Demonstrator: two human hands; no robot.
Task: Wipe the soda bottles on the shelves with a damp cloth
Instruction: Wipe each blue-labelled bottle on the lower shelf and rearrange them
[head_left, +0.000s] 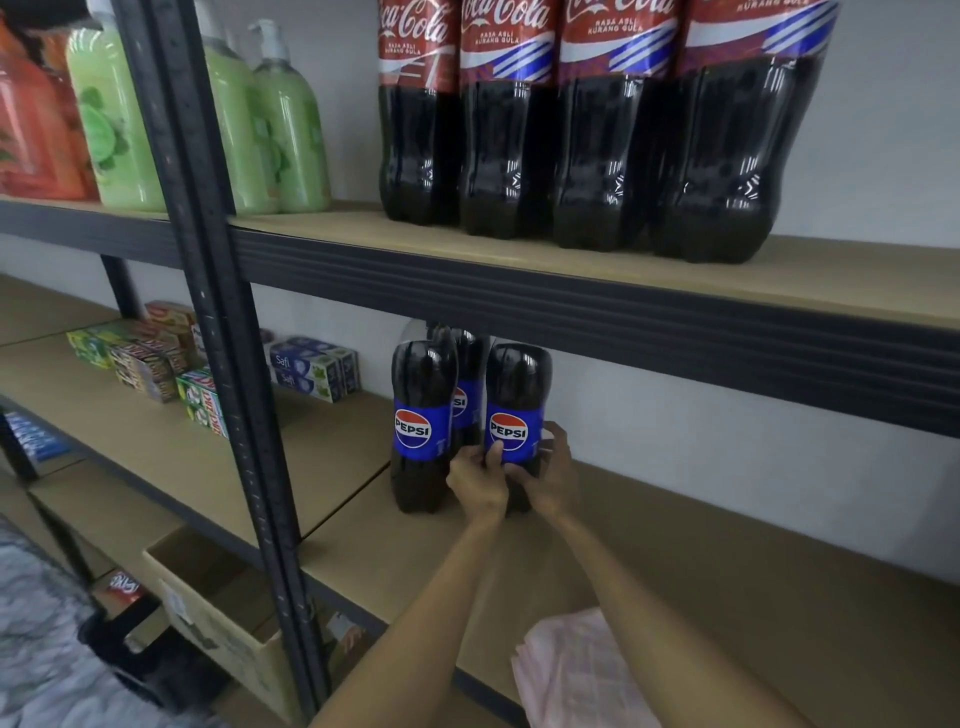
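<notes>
Pink cloth lay idle nearer than the hands, while left hand and right hand both curled round 1 Pepsi bottle on the shelf, and its 2 neighbours just left of them might topple if it were dragged carelessly.

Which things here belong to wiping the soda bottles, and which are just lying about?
Job: Pepsi bottle gripped by left hand and right hand; neighbouring Pepsi bottle; Coca-Cola bottles above; pink cloth on the shelf.
Lying about: green pump bottles; toothpaste boxes; cardboard box.

A shop: metal shelves stocked with soda bottles.
</notes>
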